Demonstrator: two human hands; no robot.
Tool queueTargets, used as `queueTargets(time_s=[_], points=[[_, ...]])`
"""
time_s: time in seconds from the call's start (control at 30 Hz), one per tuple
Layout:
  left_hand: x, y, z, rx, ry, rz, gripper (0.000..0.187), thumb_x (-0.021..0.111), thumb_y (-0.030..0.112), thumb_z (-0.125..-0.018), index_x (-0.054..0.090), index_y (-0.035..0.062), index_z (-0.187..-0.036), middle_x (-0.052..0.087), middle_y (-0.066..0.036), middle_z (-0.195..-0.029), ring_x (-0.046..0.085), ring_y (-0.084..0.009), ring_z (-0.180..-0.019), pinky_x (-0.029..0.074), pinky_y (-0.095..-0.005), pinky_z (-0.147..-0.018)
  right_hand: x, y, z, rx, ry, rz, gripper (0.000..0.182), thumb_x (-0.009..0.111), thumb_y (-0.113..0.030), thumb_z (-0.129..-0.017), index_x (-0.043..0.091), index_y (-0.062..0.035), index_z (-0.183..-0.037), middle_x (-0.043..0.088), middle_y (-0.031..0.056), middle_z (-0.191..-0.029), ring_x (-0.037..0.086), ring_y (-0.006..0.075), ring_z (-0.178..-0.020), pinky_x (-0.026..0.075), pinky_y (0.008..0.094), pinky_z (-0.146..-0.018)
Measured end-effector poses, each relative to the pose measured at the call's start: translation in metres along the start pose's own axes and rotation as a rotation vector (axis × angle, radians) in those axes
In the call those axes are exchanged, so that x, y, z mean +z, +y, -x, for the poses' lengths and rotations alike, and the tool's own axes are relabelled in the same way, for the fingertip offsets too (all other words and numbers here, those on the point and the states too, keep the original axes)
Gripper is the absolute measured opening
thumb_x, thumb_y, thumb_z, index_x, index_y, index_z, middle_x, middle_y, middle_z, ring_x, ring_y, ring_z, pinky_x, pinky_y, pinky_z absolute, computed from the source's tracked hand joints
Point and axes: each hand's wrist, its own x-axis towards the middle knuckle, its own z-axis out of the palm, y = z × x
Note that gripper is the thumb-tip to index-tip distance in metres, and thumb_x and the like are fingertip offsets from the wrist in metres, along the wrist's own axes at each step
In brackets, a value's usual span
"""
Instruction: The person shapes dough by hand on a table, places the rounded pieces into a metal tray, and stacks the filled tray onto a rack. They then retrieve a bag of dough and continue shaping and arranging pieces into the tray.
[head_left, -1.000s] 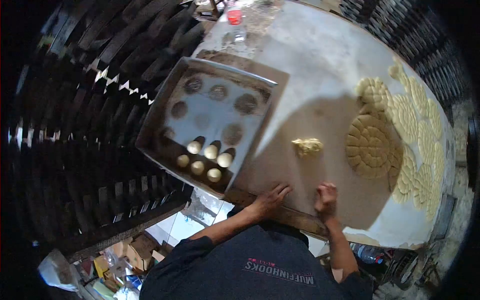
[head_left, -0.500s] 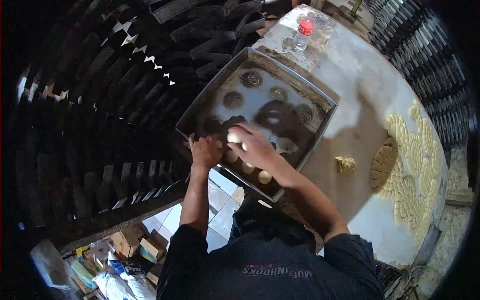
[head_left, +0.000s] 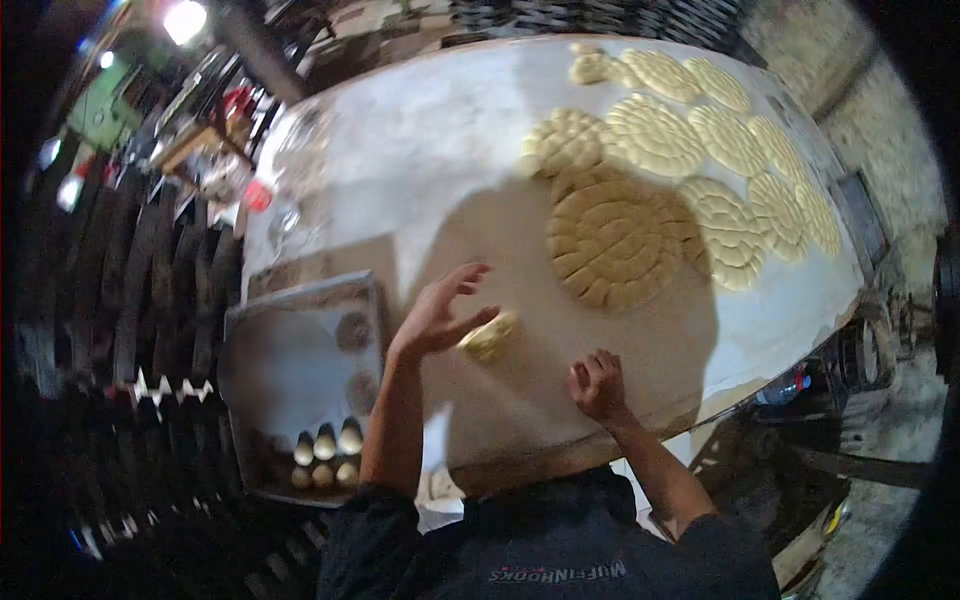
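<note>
The lump (head_left: pixel 490 338) lies right of the tray (head_left: pixel 296 372), beside the left hand (head_left: pixel 430 318), fingers spread; farther right, the right hand (head_left: pixel 600 387) has curled fingers, too blurred to tell any pinch. The shirt (head_left: pixel 555 530) reads "MUFFINHOOKS".

Lit lamp (head_left: pixel 185 22), red-labelled bottle (head_left: pixel 258 195), dark stack (head_left: pixel 150 290).
Ahead-left of the left hand (head_left: pixel 435 315) I see the bottle, then the lamp; the stack lies farther left.
</note>
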Motion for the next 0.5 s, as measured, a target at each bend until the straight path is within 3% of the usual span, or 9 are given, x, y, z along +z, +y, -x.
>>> queueTargets(time_s=[0.07, 0.13, 0.2, 0.27, 0.3, 0.37, 0.4, 0.43, 0.5], points=[[0.035, -0.030, -0.102, -0.194, -0.181, 0.060, 0.052, 0.074, 0.024, -0.087, 0.056, 0.0051, -0.132, 0.060, -0.010, -0.126, 0.057, -0.0208, -0.113, 0.047, -0.0358, -0.098, -0.034, 0.046, 0.027, -0.016, 0.058, 0.019, 0.013, 0.064, -0.011, -0.077, 0.058, -0.0041, -0.085, 0.053, 0.0132, -0.080, 0.052, 0.0335, -0.080, 0.040, 0.0468, -0.078], [0.042, -0.105, -0.205, -0.277, -0.063, 0.404, 0.048, 0.068, 0.023, -0.091, 0.055, 0.0060, -0.134, 0.063, -0.008, -0.120, 0.058, -0.0197, -0.111, 0.048, -0.0357, -0.095, -0.058, 0.084, 0.054, 0.042, 0.084, 0.020, 0.014, 0.064, -0.014, -0.078, 0.058, -0.0036, -0.085, 0.052, 0.0136, -0.079, 0.052, 0.0341, -0.079, 0.040, 0.0474, -0.076], [0.042, -0.172, -0.293, -0.421, 0.333, 0.305, 0.046, 0.062, 0.029, -0.092, 0.057, 0.0054, -0.131, 0.066, -0.014, -0.113, 0.065, -0.0256, -0.095, 0.053, -0.0397, -0.081, -0.063, 0.104, 0.070, 0.071, 0.117, 0.054, 0.014, 0.064, -0.015, -0.078, 0.058, -0.0035, -0.085, 0.052, 0.0137, -0.079, 0.052, 0.0341, -0.079, 0.040, 0.0476, -0.076], [0.051, -0.133, -0.337, -0.501, 0.356, -0.385, 0.057, 0.063, 0.038, -0.089, 0.054, 0.0023, -0.133, 0.068, -0.018, -0.099, 0.067, -0.0302, -0.084, 0.055, -0.0403, -0.073, -0.087, 0.103, 0.062, 0.217, 0.040, 0.046, 0.016, 0.068, -0.012, -0.073, 0.059, -0.0051, -0.084, 0.055, 0.0133, -0.081, 0.055, 0.0332, -0.081, 0.040, 0.0465, -0.078], [0.059, -0.139, -0.356, -0.499, 0.336, -0.402, 0.057, 0.063, 0.038, -0.089, 0.054, 0.0023, -0.133, 0.068, -0.018, -0.099, 0.067, -0.0302, -0.084, 0.055, -0.0403, -0.073, -0.088, 0.104, 0.056, 0.240, 0.047, 0.033, 0.016, 0.068, -0.012, -0.073, 0.059, -0.0051, -0.084, 0.055, 0.0133, -0.081, 0.055, 0.0332, -0.081, 0.040, 0.0465, -0.078], [0.063, -0.178, -0.382, -0.387, 0.497, -0.792, 0.062, 0.065, 0.048, -0.085, 0.060, 0.0016, -0.127, 0.070, -0.019, -0.091, 0.069, -0.0326, -0.078, 0.055, -0.0404, -0.070, -0.084, 0.101, 0.051, 0.289, 0.086, -0.020, 0.019, 0.070, -0.015, -0.072, 0.060, -0.0046, -0.084, 0.057, 0.0136, -0.082, 0.056, 0.0314, -0.080, 0.040, 0.0459, -0.077], [0.049, -0.195, -0.399, -0.538, 0.296, -0.589, 0.053, 0.063, 0.044, -0.088, 0.064, 0.0035, -0.122, 0.070, -0.021, -0.091, 0.069, -0.0312, -0.082, 0.055, -0.0419, -0.072, -0.084, 0.101, 0.052, 0.315, 0.085, -0.049, 0.019, 0.070, -0.015, -0.072, 0.060, -0.0046, -0.084, 0.057, 0.0136, -0.082, 0.056, 0.0314, -0.080, 0.040, 0.0459, -0.077], [0.019, -0.237, -0.405, -0.321, 0.074, -0.373, 0.047, 0.063, 0.038, -0.090, 0.064, 0.0030, -0.121, 0.069, -0.022, -0.093, 0.069, -0.0302, -0.083, 0.055, -0.0411, -0.072, -0.084, 0.102, 0.049, 0.287, 0.118, -0.045, 0.019, 0.070, -0.016, -0.073, 0.060, -0.0046, -0.084, 0.057, 0.0134, -0.081, 0.056, 0.0305, -0.080, 0.040, 0.0453, -0.076], [-0.006, -0.238, -0.402, -0.107, -0.151, -0.168, 0.042, 0.062, 0.033, -0.091, 0.065, 0.0024, -0.120, 0.069, -0.022, -0.096, 0.069, -0.0293, -0.084, 0.056, -0.0404, -0.073, -0.084, 0.101, 0.046, 0.261, 0.166, -0.053, 0.019, 0.070, -0.017, -0.073, 0.060, -0.0047, -0.083, 0.057, 0.0132, -0.081, 0.056, 0.0296, -0.079, 0.040, 0.0447, -0.076]])
